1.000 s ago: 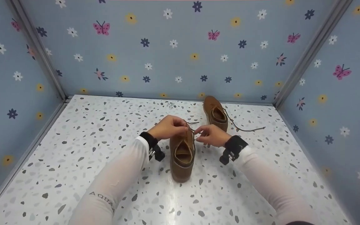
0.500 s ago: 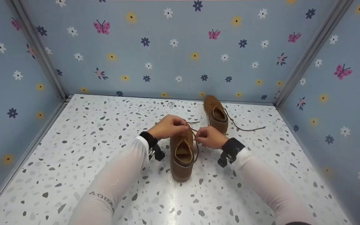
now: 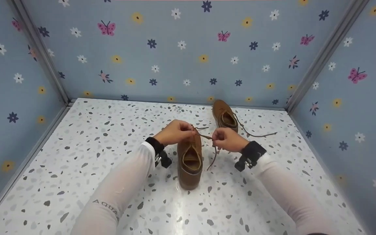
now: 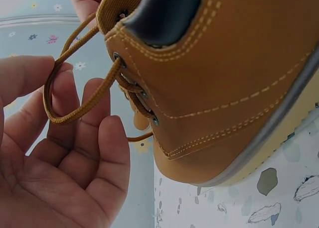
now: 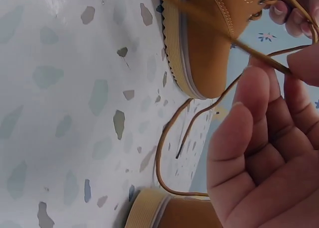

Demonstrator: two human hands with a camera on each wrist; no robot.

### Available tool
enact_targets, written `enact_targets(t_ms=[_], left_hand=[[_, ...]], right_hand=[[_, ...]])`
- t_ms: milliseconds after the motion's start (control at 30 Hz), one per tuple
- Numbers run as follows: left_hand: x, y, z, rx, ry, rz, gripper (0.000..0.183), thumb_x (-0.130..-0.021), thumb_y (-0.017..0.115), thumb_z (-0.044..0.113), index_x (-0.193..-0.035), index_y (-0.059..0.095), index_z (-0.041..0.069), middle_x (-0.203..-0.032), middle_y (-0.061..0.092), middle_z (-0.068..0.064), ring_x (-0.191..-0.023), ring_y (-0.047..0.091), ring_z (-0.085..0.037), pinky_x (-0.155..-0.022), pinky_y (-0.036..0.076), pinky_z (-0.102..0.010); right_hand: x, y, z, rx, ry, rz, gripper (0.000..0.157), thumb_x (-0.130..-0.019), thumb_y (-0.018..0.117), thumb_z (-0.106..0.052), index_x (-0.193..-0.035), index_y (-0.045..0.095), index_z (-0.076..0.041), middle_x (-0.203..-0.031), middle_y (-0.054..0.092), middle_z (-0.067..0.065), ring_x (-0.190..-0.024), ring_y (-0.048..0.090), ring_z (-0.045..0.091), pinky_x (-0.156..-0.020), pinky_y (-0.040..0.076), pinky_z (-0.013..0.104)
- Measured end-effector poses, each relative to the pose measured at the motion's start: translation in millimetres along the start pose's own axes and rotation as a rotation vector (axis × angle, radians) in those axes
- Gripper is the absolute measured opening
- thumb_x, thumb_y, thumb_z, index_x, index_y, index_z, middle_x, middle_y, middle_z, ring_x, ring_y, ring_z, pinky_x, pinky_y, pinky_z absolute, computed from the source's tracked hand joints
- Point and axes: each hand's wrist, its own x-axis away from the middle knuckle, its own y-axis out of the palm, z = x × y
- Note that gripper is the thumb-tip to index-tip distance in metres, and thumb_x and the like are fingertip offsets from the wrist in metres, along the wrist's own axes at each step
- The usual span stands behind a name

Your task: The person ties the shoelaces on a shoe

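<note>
A brown lace-up shoe [image 3: 189, 178] stands upright on the speckled surface, its heel toward me. My left hand [image 3: 175, 132] is over its front, thumb and index finger pinching a loop of the shoelace [image 4: 82, 106] beside the eyelets. In the left wrist view the other fingers of that left hand [image 4: 70, 173] curve loosely below the loop. To the right of the shoe, my right hand [image 3: 229, 140] pinches another stretch of the lace [image 3: 204, 135] between thumb and fingers. The lace runs between the hands, and a length hangs from the right hand.
A matching second shoe [image 3: 220, 109] stands behind my right hand near the back wall. Its loose lace [image 3: 256, 135] trails to the right on the white speckled surface [image 3: 109, 182]. Blue flowered panels [image 3: 181, 45] enclose the back and both sides.
My right hand first has its fingers apart near the lace, then pinches it and draws it rightward, away from the shoe. The left hand has hardly moved.
</note>
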Motion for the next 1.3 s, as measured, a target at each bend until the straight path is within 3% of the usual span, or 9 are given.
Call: enact_targets(t_ms=[333, 500, 633, 800, 1033, 1300], left_hand=[[-0.1, -0.4, 0.1, -0.003, -0.001, -0.002, 0.015, -0.099, 0.070, 0.026, -0.097, 0.075, 0.012, -0.089, 0.069, 0.004, -0.083, 0.066, -0.010, -0.076, 0.053, -0.025], [-0.8, -0.4, -0.9, -0.002, -0.002, 0.003, 0.015, -0.099, 0.070, 0.026, -0.097, 0.076, 0.012, -0.090, 0.070, 0.004, -0.083, 0.066, -0.010, -0.076, 0.054, -0.025], [-0.2, 0.0, -0.7, 0.007, -0.008, 0.011, 0.016, -0.099, 0.070, 0.026, -0.097, 0.077, 0.012, -0.089, 0.070, 0.004, -0.083, 0.065, -0.010, -0.076, 0.053, -0.025], [-0.1, 0.6, -0.7, 0.017, -0.014, 0.025, 0.015, -0.099, 0.071, 0.026, -0.096, 0.077, 0.012, -0.087, 0.068, 0.005, -0.081, 0.064, -0.011, -0.074, 0.053, -0.025], [-0.7, -0.5, 0.2, 0.007, -0.009, 0.029, 0.016, -0.098, 0.072, 0.026, -0.096, 0.078, 0.011, -0.085, 0.068, 0.005, -0.079, 0.061, -0.011, -0.072, 0.051, -0.027], [-0.8, 0.0, 0.2, 0.007, -0.009, 0.038, 0.016, -0.097, 0.072, 0.026, -0.095, 0.078, 0.012, -0.085, 0.066, 0.007, -0.079, 0.057, -0.011, -0.071, 0.048, -0.027]], right_hand=[[9.5, -14.7, -6.7, 0.173, 0.032, -0.076, 0.018, -0.096, 0.071, -0.012, -0.110, 0.079, -0.005, -0.098, 0.079, 0.009, -0.079, 0.065, 0.006, -0.073, 0.054, 0.024], [14.0, -19.7, -11.8, 0.279, -0.003, -0.126, 0.011, -0.097, 0.071, -0.015, -0.096, 0.080, -0.009, -0.083, 0.072, 0.000, -0.071, 0.058, 0.008, -0.071, 0.051, 0.027], [16.8, -23.8, -13.9, 0.300, -0.010, -0.142, 0.015, -0.098, 0.070, -0.018, -0.087, 0.077, -0.013, -0.076, 0.064, -0.007, -0.064, 0.053, 0.007, -0.067, 0.047, 0.026], [19.8, -33.8, -18.0, 0.254, 0.024, -0.168, 0.020, -0.101, 0.068, -0.024, -0.086, 0.074, -0.014, -0.069, 0.057, -0.007, -0.059, 0.052, 0.008, -0.062, 0.046, 0.026], [23.8, -48.0, -30.1, 0.163, 0.053, -0.174, 0.018, -0.101, 0.068, -0.027, -0.091, 0.076, -0.015, -0.070, 0.061, -0.007, -0.062, 0.057, 0.010, -0.062, 0.049, 0.026], [22.3, -54.2, -35.3, -0.130, 0.139, -0.152, 0.022, -0.101, 0.068, -0.025, -0.096, 0.074, -0.004, -0.074, 0.067, -0.005, -0.067, 0.061, 0.009, -0.066, 0.055, 0.025]])
